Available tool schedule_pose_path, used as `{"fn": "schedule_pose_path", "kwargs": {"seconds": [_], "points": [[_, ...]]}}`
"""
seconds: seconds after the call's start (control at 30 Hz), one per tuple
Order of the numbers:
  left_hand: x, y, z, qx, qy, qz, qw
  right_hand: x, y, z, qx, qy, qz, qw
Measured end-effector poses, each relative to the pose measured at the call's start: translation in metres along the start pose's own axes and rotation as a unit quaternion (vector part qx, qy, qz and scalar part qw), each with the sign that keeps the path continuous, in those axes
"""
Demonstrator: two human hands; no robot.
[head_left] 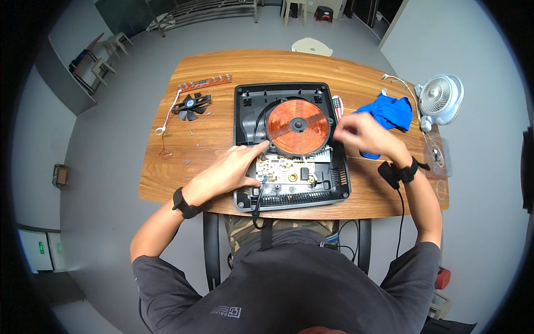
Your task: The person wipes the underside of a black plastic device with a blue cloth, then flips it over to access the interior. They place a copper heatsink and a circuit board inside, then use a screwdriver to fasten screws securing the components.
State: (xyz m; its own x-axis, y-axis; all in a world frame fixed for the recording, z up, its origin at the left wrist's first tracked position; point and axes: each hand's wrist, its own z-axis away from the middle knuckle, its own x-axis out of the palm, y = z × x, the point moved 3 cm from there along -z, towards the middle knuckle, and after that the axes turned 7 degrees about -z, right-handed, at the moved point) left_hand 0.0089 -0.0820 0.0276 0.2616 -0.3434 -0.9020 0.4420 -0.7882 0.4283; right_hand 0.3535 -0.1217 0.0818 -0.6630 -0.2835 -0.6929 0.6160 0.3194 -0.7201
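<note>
An opened induction cooker's black base (pixel 242 119) lies on the table in front of me. In its far half sits a round copper coil (pixel 311 125) with a dark centre. A pale circuit board (pixel 283 170) fills part of the near half. My left hand (pixel 225 170) rests at the base's left side with fingers spread, index finger by the coil's lower left edge and thumb at the board's left edge. Just right of the coil, my right hand (pixel 364 133) hovers with bent fingers. Motion blurs its fingertips, so whether they pinch anything cannot be seen.
On the wooden table's (pixel 217 64) left lie a black cooling fan (pixel 192 107), a narrow control board (pixel 206 83) with wires, and several loose screws (pixel 187 161). A blue cloth (pixel 392 111), a white desk fan (pixel 441 93) and a clear plastic tray (pixel 445 157) stand or lie right.
</note>
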Motion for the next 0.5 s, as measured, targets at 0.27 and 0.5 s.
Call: {"fn": "schedule_pose_path", "kwargs": {"seconds": [0.27,0.5], "points": [[-0.023,-0.011,0.011,0.044,0.09,-0.002,0.995,-0.021,0.1,-0.024,0.22,0.147,0.14,0.954],[-0.057,-0.074,0.047,-0.109,0.171,0.006,0.979,-0.006,0.14,-0.048,0.251,0.116,0.168,0.946]]}}
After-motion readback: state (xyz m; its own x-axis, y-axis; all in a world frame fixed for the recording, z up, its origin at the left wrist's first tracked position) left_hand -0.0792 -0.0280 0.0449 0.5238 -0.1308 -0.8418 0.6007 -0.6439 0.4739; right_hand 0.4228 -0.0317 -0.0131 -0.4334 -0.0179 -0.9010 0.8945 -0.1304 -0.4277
